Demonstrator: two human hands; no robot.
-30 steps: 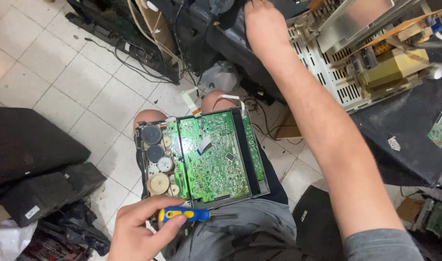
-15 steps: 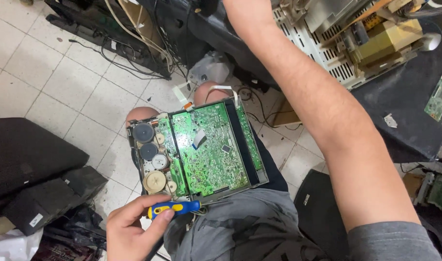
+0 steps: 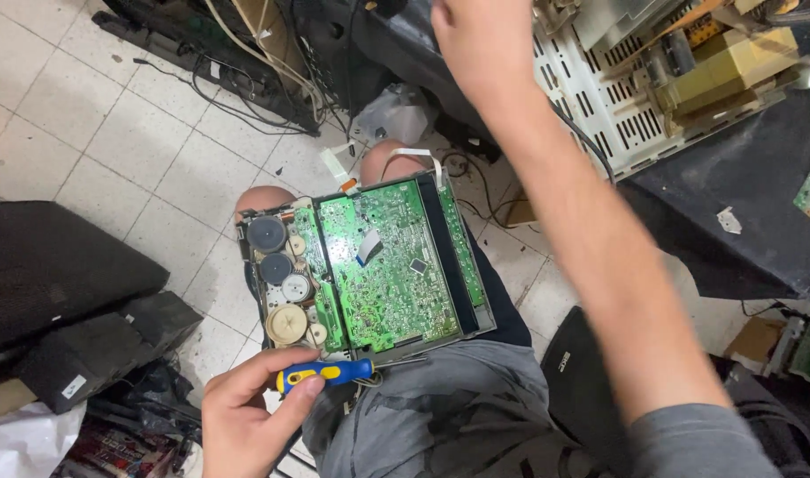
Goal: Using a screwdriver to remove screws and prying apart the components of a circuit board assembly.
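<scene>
An opened device chassis with a green circuit board (image 3: pixel 389 270) and round gears on its left side rests on my lap. My left hand (image 3: pixel 245 416) grips a screwdriver with a blue and yellow handle (image 3: pixel 327 373), its tip pointing at the chassis's near edge. My right arm stretches forward and up; my right hand (image 3: pixel 477 40) is at the top edge, partly cut off, above a dark table. Whether it holds anything is hidden.
A white perforated metal chassis (image 3: pixel 599 97) with yellow parts lies on a dark cloth (image 3: pixel 741 195) at the upper right. Cables (image 3: pixel 245 71) run over the tiled floor at the top. Black cases (image 3: pixel 60 283) lie at left, a black bag (image 3: pixel 582 381) at right.
The view has shifted so the board sits slightly lower. My right hand reached farther up and away. The left hand keeps hold of the screwdriver by the board's near edge.
</scene>
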